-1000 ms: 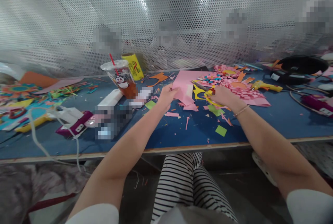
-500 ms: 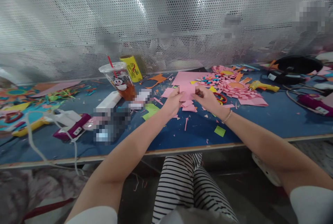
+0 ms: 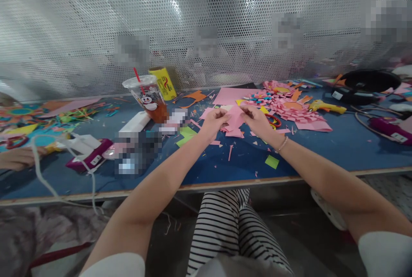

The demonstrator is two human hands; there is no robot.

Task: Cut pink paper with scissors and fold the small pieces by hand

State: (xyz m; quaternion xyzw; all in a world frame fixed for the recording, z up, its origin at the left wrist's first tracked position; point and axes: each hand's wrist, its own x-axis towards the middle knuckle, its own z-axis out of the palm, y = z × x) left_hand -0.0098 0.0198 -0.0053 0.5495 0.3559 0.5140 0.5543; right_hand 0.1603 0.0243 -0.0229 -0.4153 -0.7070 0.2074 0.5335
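Observation:
Between both hands I hold a small piece of pink paper (image 3: 235,117) just above the table. My left hand (image 3: 213,125) pinches its left side, and my right hand (image 3: 256,121) grips its right edge. Beneath it lie pink paper scraps (image 3: 234,132). Red-and-yellow-handled scissors (image 3: 273,121) rest beside my right hand, partly hidden by it. A larger pink sheet (image 3: 230,95) lies flat behind my hands. Right of that sheet are fringed pink paper flowers (image 3: 291,107). Green paper pieces (image 3: 186,136) lie left of my left wrist.
A plastic cup of brown drink (image 3: 148,99) with a red straw stands at the left, beside a yellow tube (image 3: 163,85). A yellow glue gun (image 3: 326,106) lies at the right. Another person's hand (image 3: 19,158) reaches in at far left, near a purple power strip (image 3: 91,155) and white cable.
My right hand has put down the scissors and taken the small pink piece with my left. The piece has since turned to a tilt. Another person's hand has appeared at far left.

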